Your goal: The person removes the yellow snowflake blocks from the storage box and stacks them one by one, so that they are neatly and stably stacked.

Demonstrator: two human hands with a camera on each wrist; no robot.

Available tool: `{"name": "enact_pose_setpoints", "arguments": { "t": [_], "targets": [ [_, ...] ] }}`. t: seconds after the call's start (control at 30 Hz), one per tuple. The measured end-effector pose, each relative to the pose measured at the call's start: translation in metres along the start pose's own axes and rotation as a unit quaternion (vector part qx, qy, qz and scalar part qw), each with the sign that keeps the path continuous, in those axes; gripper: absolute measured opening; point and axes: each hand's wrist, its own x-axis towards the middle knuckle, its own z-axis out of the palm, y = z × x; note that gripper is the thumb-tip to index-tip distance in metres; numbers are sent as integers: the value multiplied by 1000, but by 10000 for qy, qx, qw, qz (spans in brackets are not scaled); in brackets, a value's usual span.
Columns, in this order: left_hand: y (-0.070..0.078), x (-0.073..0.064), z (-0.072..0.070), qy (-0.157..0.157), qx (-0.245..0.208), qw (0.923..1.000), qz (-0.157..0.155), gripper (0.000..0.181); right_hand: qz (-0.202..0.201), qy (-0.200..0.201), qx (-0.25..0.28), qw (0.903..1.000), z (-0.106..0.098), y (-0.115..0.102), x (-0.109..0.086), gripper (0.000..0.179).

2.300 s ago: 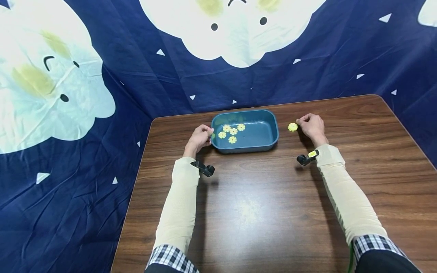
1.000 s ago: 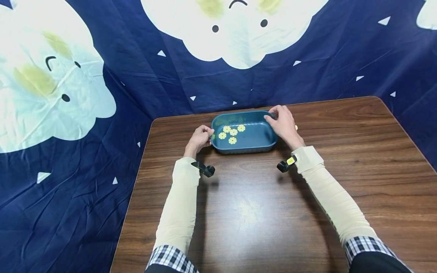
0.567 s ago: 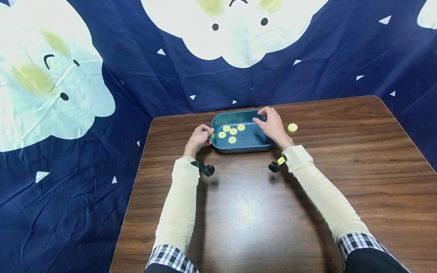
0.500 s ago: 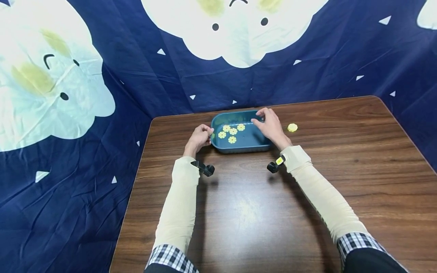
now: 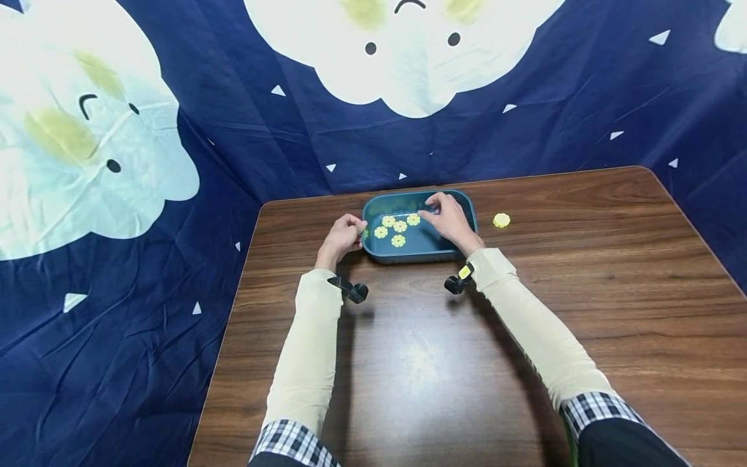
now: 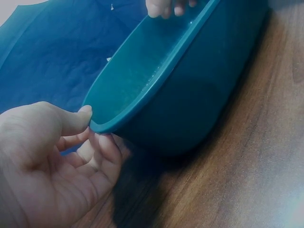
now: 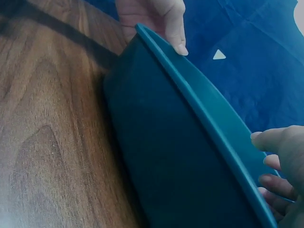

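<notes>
A teal rectangular basin with rounded corners stands near the table's back edge. Several yellow flower-shaped pieces lie on the left part of its floor. My left hand pinches the basin's left rim between thumb and fingers, as the left wrist view shows too. My right hand hovers over the basin's right half, just right of the nearest flower piece; in the right wrist view its thumb and loosely bent fingers are apart with nothing visible between them. Another yellow flower-shaped piece lies on the table, right of the basin.
The brown wood-grain table extends in front of the basin and to its right. A dark blue cloth with white clouds hangs close behind and to the left. Each wrist carries a small black camera.
My right hand has left the yellow piece on the table and moved left, over the basin's right edge and then further in. My left hand stays on the rim.
</notes>
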Motion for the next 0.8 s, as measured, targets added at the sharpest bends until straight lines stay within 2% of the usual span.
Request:
{"name": "enact_pose_setpoints", "arguments": {
  "t": [0.8],
  "targets": [
    [0, -2, 1, 22, -1, 10000, 37, 13, 404, -867, -705, 9929, 19, 3, 16, 36]
  ]
}}
